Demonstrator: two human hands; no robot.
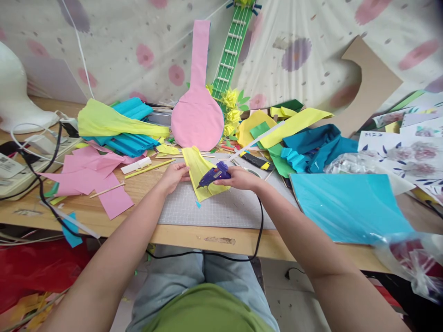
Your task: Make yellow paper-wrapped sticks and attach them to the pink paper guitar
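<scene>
So the left hand (176, 178) has its grip pinched shut on the left edge of the yellow paper (194, 162), thumb against fingers. My guess is that's to keep the thin sheet steady while leaving most of it uncovered. The paper is over the grey mat (221, 214), at the front of the desk (187, 234), right between the hands; the mat probably spares the wood from glue and cuts.

Right hand (240, 178) has its grip closed around the handle of the glue gun (216, 174), nozzle slanting down and left over the paper, which looks handy for aiming. Can't tell if the tip's touching, or if the trigger's squeezed. The black cord (260, 226) loops over the desk edge and across the lap, out of the way of the paper.

Pink cutout (197, 117) stands upright behind, beside a green neck (230, 53), likely parked there to free up the mat. Pink scraps (93, 170) lie off to the left.
</scene>
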